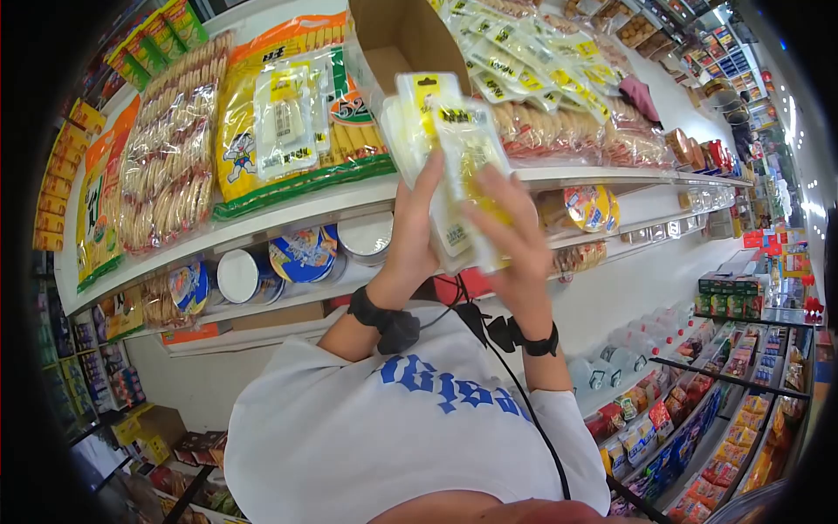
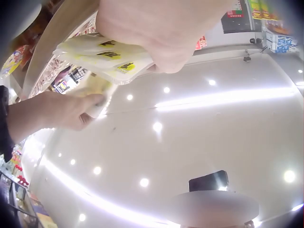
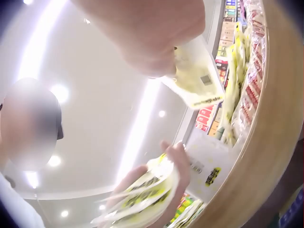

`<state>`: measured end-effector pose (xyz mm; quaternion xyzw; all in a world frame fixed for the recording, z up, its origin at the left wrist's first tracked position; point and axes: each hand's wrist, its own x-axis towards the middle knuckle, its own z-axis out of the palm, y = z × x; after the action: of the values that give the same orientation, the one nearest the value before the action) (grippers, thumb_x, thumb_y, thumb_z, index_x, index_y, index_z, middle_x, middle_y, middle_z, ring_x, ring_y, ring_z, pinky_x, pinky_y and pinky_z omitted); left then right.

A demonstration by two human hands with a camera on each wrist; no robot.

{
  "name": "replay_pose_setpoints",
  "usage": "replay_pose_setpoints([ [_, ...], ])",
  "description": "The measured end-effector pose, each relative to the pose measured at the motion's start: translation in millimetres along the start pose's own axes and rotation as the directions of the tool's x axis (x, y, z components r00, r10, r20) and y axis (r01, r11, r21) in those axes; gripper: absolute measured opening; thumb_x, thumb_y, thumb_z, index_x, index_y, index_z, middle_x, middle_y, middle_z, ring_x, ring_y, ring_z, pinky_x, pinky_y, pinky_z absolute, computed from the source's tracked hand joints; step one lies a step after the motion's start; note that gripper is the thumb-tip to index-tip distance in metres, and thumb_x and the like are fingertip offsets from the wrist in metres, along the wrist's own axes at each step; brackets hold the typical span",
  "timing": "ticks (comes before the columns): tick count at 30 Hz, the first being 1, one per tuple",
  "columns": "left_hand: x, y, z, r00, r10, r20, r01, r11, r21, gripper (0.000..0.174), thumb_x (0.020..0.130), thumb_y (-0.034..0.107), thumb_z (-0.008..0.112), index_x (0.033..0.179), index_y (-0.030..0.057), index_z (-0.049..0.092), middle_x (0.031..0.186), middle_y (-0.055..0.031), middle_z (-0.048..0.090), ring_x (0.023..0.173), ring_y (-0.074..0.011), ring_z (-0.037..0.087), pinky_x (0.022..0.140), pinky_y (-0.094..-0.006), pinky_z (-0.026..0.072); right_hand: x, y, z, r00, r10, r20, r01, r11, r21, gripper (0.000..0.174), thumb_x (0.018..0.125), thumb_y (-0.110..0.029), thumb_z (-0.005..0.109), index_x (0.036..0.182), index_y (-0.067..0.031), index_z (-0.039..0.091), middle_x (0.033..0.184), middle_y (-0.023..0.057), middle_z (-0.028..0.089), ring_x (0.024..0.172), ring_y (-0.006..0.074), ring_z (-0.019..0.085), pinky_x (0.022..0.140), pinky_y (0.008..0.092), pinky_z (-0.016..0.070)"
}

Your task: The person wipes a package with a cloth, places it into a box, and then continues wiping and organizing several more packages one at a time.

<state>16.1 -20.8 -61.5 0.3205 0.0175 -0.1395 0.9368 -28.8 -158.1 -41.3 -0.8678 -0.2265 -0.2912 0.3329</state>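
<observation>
My left hand [image 1: 414, 223] grips a stack of clear packets [image 2: 102, 54] with yellow-and-black print. In the right wrist view the stack [image 3: 147, 194] fans out from that hand. My right hand [image 1: 515, 236], blurred in the head view, pinches a single packet [image 3: 197, 76] of the same kind by one end. In the head view this packet [image 1: 467, 140] overlaps the front of the stack. Just beyond the hands, an open cardboard box [image 1: 397, 44] stands on the shelf.
Large bags of rice crackers [image 1: 170, 157] and a yellow bag [image 1: 240, 113] line the white shelf [image 1: 262, 205]. Loose similar packets [image 1: 515, 52] lie piled right of the box. Round tubs [image 1: 237, 275] stand on the shelf below. Snack racks [image 1: 724, 428] stand at the lower right.
</observation>
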Motion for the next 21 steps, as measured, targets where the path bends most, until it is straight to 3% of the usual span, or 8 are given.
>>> replay_pose_setpoints([
  [1,1.0,-0.5,-0.9,1.0,0.005,-0.031,-0.005,1.0,0.009,0.059,0.106,0.046,0.048,0.145,0.0021,0.046,0.131,-0.0188,0.063,0.119,-0.0286,0.064,0.101,-0.0458,0.0532,-5.7,0.7,7.9,0.996,-0.058,0.072,0.054,0.997,0.055,0.048,0.075,0.008,0.07,0.12,-0.0108,0.074,0.14,0.017,0.059,0.137,0.0405,0.051,0.112,0.0547,0.041],
  [2,5.4,-3.3,-9.7,0.991,-0.049,0.123,0.05,0.999,-0.012,0.069,0.106,0.055,0.041,0.149,0.0016,0.042,0.137,-0.0187,0.059,0.124,-0.0313,0.06,0.105,-0.0472,0.0501,-10.0,1.4,12.3,0.983,-0.12,0.139,0.104,0.988,0.113,0.051,0.074,0.007,0.07,0.121,-0.0115,0.074,0.141,0.0166,0.059,0.136,0.0412,0.051,0.112,0.0568,0.0403],
  [5,2.3,2.3,-8.1,0.966,-0.091,0.242,0.114,0.99,-0.084,0.073,0.105,0.057,0.037,0.152,0.0011,0.037,0.141,-0.0204,0.055,0.124,-0.0351,0.06,0.106,-0.0476,0.0495,-8.9,9.2,13.8,0.977,-0.154,0.15,0.121,0.971,0.208,0.053,0.071,-0.001,0.079,0.123,-0.0108,0.072,0.141,0.0157,0.059,0.137,0.0412,0.05,0.112,0.0577,0.0392],
  [8,2.0,2.5,-8.4,0.946,-0.117,0.303,0.114,0.993,0.027,0.072,0.105,0.054,0.039,0.152,0.0003,0.036,0.144,-0.0216,0.053,0.126,-0.0372,0.058,0.107,-0.0478,0.0489,4.4,-4.4,0.9,0.974,-0.107,0.2,0.058,0.971,0.234,0.063,0.07,-0.01,0.086,0.129,-0.0105,0.064,0.145,0.0172,0.055,0.138,0.0417,0.049,0.114,0.0568,0.0382],
  [11,3.9,0.1,-8.0,0.938,-0.119,0.325,0.187,0.965,-0.186,0.059,0.103,0.042,0.053,0.141,-0.0023,0.046,0.134,-0.0244,0.059,0.118,-0.0342,0.064,0.098,-0.0428,0.0552,2.9,-4.4,2.8,0.988,-0.028,0.154,-0.034,0.923,0.384,0.077,0.069,-0.019,0.091,0.136,-0.0102,0.052,0.147,0.0192,0.052,0.14,0.0426,0.046,0.115,0.0563,0.036],
  [14,-1.9,5.0,-4.8,0.942,-0.13,0.309,0.18,0.974,-0.14,0.057,0.102,0.037,0.057,0.142,-0.0011,0.046,0.131,-0.0194,0.062,0.118,-0.0309,0.065,0.099,-0.0425,0.0543,-5.8,13.9,15.4,0.993,-0.094,0.066,0.065,0.934,0.351,0.086,0.07,-0.025,0.092,0.139,-0.0102,0.043,0.148,0.0206,0.049,0.142,0.0437,0.043,0.117,0.0559,0.0333],
  [18,-0.2,0.1,-4.0,0.988,-0.066,0.141,0.087,0.984,-0.156,0.051,0.099,0.027,0.062,0.14,0.0009,0.048,0.125,-0.0131,0.064,0.115,-0.0253,0.066,0.097,-0.0419,0.0549,2.1,3.9,6.2,0.995,-0.067,0.071,0.06,0.994,0.094,0.096,0.066,-0.024,0.094,0.143,-0.0072,0.041,0.149,0.0212,0.047,0.145,0.0453,0.037,0.118,0.0558,0.0308],
  [21,6.3,-3.4,-15.2,0.997,-0.045,0.064,0.054,0.986,-0.158,0.048,0.098,0.022,0.067,0.138,0.0018,0.049,0.123,-0.0117,0.065,0.112,-0.0233,0.067,0.093,-0.0411,0.0572,1.4,-4.9,-0.7,0.988,0.151,-0.013,-0.151,0.988,0.001,0.09,0.069,-0.019,0.093,0.143,-0.0043,0.042,0.145,0.021,0.049,0.138,0.0374,0.048,0.113,0.0494,0.0398],
])
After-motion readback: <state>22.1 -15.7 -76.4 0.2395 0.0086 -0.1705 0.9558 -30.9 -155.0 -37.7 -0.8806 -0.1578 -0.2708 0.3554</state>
